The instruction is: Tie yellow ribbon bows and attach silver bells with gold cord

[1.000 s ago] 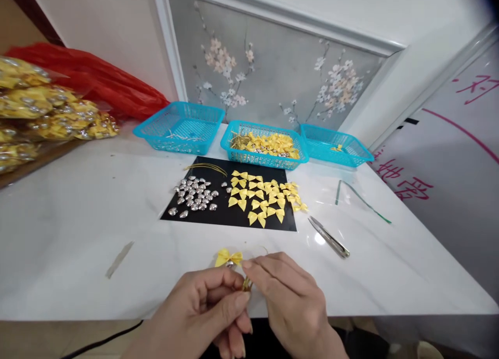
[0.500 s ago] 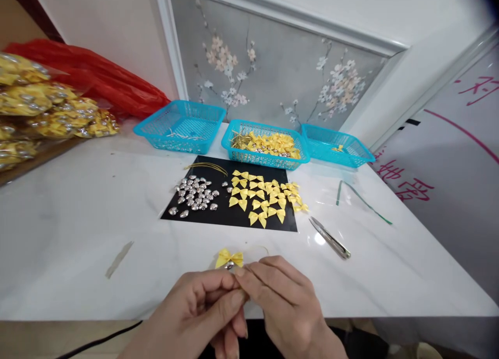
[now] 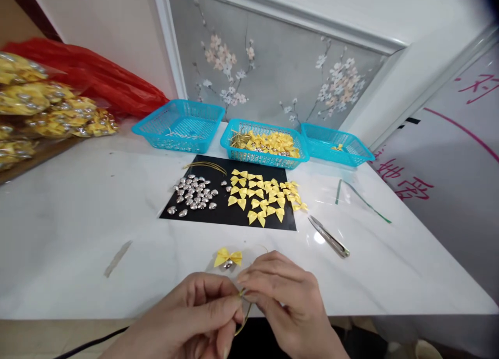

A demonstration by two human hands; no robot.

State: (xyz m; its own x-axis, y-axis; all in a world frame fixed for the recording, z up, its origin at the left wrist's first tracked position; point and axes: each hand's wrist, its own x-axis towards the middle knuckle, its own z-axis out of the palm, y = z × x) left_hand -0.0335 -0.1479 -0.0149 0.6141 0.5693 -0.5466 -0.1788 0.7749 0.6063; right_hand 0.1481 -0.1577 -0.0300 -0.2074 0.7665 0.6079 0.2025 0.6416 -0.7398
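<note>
Both of my hands meet at the table's near edge. My left hand (image 3: 195, 317) and my right hand (image 3: 288, 302) each pinch a thin gold cord (image 3: 244, 317) between fingertips; the cord curves down between them. Just beyond the fingers a small yellow ribbon bow (image 3: 227, 256) with a silver charm under it hangs on the cord's loop. Farther back lies a black mat (image 3: 228, 213) carrying several silver heart charms (image 3: 194, 195) on its left and several yellow bows (image 3: 265, 197) on its right.
Three turquoise baskets line the back: a left one (image 3: 179, 125), a middle one (image 3: 265, 145) full of finished bows, and a right one (image 3: 335, 145). Thread snips (image 3: 329, 238) lie right of the mat. Bags of yellow pieces (image 3: 47, 109) and red plastic (image 3: 97, 78) sit far left.
My hands have drawn slightly toward me, leaving the bow clear of the fingers. The gold cord now shows as a curve between the two pinches.
</note>
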